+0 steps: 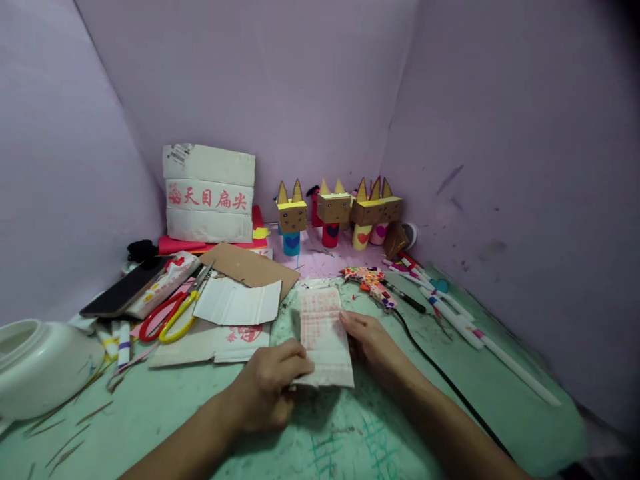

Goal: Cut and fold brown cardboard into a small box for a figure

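Between my two hands is a creased piece of white cardboard (326, 337) with faint red print. My left hand (273, 387) pinches its lower left edge, the fingers curled. On the right edge, my right hand (367, 337) grips it with the thumb on top; the other fingers are partly hidden behind it. To the left lie more cut cardboard pieces (237, 301), a brown cardboard sheet (255, 265) and scissors (175, 313) with red and yellow handles. A flower-patterned hot glue gun (370, 283) rests beyond my right hand.
Several cardboard animal figures (292, 219) with pointed ears stand at the back. A printed white carton panel (209, 193) leans behind a phone (125, 287). A white pot (45, 367) sits at left. Markers (453, 320) and the glue gun's black cord (445, 377) lie at right.
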Demonstrator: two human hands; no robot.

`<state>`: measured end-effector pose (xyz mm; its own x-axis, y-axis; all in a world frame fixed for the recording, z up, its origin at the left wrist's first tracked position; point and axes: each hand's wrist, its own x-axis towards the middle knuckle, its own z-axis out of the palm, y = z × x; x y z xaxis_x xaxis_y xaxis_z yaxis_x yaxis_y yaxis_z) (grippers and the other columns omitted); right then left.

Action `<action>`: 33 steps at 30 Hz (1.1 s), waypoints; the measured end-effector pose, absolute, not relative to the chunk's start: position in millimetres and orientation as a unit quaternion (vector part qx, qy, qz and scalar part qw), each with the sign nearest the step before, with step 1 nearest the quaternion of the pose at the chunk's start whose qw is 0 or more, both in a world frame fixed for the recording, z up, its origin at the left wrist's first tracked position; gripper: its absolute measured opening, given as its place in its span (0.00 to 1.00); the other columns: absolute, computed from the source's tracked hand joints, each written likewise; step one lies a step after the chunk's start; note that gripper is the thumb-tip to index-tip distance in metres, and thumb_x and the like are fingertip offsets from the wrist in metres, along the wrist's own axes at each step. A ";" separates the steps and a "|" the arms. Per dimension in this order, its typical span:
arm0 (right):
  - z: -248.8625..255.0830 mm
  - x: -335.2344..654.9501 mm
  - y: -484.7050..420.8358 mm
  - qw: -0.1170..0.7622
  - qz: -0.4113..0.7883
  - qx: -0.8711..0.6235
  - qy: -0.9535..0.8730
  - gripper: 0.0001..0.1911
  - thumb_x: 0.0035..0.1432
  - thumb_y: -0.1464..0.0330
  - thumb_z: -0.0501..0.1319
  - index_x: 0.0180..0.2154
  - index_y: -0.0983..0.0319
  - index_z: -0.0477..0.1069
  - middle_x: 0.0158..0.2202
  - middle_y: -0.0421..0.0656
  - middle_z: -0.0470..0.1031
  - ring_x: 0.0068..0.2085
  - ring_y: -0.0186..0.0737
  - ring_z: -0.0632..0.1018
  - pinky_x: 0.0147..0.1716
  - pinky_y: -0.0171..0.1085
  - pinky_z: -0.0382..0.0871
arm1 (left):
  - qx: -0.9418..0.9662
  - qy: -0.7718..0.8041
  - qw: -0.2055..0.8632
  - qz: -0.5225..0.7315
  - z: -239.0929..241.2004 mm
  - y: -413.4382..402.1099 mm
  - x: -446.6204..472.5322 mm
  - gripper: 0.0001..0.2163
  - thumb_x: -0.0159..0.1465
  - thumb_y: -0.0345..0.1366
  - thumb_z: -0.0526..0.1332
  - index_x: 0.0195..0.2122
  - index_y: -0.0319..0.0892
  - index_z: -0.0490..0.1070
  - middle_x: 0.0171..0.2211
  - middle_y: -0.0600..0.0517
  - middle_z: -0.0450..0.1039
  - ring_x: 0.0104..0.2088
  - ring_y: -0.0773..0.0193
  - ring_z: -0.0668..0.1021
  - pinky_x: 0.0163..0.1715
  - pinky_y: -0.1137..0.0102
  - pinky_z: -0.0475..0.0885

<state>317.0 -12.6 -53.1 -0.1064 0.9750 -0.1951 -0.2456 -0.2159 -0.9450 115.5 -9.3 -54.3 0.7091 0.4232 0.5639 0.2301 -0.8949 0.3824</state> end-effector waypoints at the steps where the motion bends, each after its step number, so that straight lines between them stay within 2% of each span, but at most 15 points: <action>1: -55.8 321.1 -15.0 0.478 0.613 -0.474 -0.414 0.22 0.45 0.51 0.64 0.29 0.66 0.74 0.22 0.41 0.72 0.22 0.35 0.70 0.21 0.34 0.63 | 0.928 0.175 0.127 0.302 -53.8 -11.7 115.6 0.18 0.43 0.23 0.52 0.35 0.41 0.67 0.30 0.49 0.69 0.26 0.63 0.72 0.21 0.71 0.64; 3: -59.6 328.9 -19.2 0.473 0.581 -0.499 -0.436 0.22 0.44 0.52 0.65 0.32 0.65 0.74 0.24 0.41 0.72 0.24 0.36 0.71 0.21 0.34 0.63 | 0.951 0.177 0.089 0.238 -51.4 -16.5 116.8 0.14 0.39 0.24 0.52 0.28 0.42 0.66 0.25 0.50 0.68 0.23 0.63 0.69 0.18 0.70 0.59; 5: -60.9 335.0 -20.8 0.496 0.548 -0.516 -0.434 0.25 0.43 0.53 0.66 0.39 0.64 0.73 0.29 0.43 0.74 0.30 0.40 0.73 0.26 0.36 0.67 | 0.959 0.180 0.072 0.205 -48.3 -20.3 119.1 0.12 0.37 0.25 0.52 0.24 0.42 0.64 0.24 0.50 0.66 0.22 0.63 0.67 0.18 0.69 0.57; 7: -60.1 338.9 -18.3 0.528 0.532 -0.515 -0.416 0.27 0.41 0.56 0.68 0.43 0.62 0.71 0.35 0.45 0.74 0.37 0.43 0.75 0.35 0.40 0.69 | 0.959 0.182 0.083 0.201 -45.7 -22.1 121.4 0.11 0.37 0.25 0.53 0.24 0.42 0.63 0.27 0.49 0.68 0.25 0.61 0.68 0.20 0.68 0.59; 9: -58.0 340.4 -11.7 0.545 0.525 -0.512 -0.407 0.29 0.38 0.61 0.70 0.44 0.62 0.69 0.36 0.45 0.74 0.40 0.43 0.74 0.41 0.41 0.67 | 0.956 0.184 0.105 0.201 -43.9 -22.1 122.8 0.11 0.38 0.25 0.54 0.25 0.42 0.62 0.32 0.48 0.70 0.28 0.60 0.70 0.22 0.67 0.61; 14: -52.5 337.9 10.4 0.488 0.503 -0.552 -0.451 0.33 0.34 0.72 0.69 0.47 0.63 0.67 0.29 0.39 0.69 0.31 0.37 0.72 0.33 0.37 0.66 | 0.952 0.210 0.149 0.167 -40.7 -20.4 122.2 0.15 0.40 0.24 0.54 0.30 0.42 0.63 0.43 0.46 0.72 0.35 0.56 0.73 0.30 0.63 0.69; 18: -50.9 336.9 19.2 0.381 0.463 -0.574 -0.558 0.24 0.35 0.76 0.64 0.40 0.62 0.69 0.29 0.39 0.70 0.30 0.37 0.70 0.30 0.36 0.63 | 0.940 0.250 0.181 0.147 -38.1 -20.2 121.9 0.19 0.39 0.24 0.54 0.34 0.43 0.62 0.56 0.41 0.63 0.48 0.50 0.71 0.42 0.57 0.70; 24: -47.9 336.0 9.1 0.268 0.308 -0.572 -0.712 0.16 0.41 0.76 0.60 0.35 0.59 0.64 0.25 0.36 0.68 0.25 0.35 0.67 0.24 0.33 0.55 | 0.943 0.245 0.158 0.158 -61.8 -18.8 125.0 0.23 0.37 0.27 0.53 0.38 0.43 0.61 0.56 0.38 0.64 0.49 0.47 0.70 0.42 0.55 0.70; 29: -45.3 333.3 -2.7 0.249 0.256 -0.526 -0.772 0.11 0.47 0.77 0.55 0.34 0.60 0.64 0.30 0.41 0.72 0.29 0.37 0.70 0.27 0.34 0.57 | 0.943 0.249 0.131 0.177 -90.4 -17.9 125.8 0.24 0.40 0.30 0.54 0.42 0.44 0.57 0.59 0.38 0.60 0.54 0.46 0.67 0.46 0.55 0.67; 33: -48.1 333.8 -0.8 0.239 0.245 -0.509 -0.790 0.09 0.48 0.77 0.56 0.33 0.60 0.66 0.29 0.43 0.73 0.29 0.39 0.71 0.27 0.35 0.58 | 0.943 0.247 0.140 0.171 -74.7 -16.8 124.5 0.26 0.43 0.29 0.55 0.46 0.43 0.57 0.58 0.38 0.62 0.53 0.47 0.68 0.46 0.57 0.67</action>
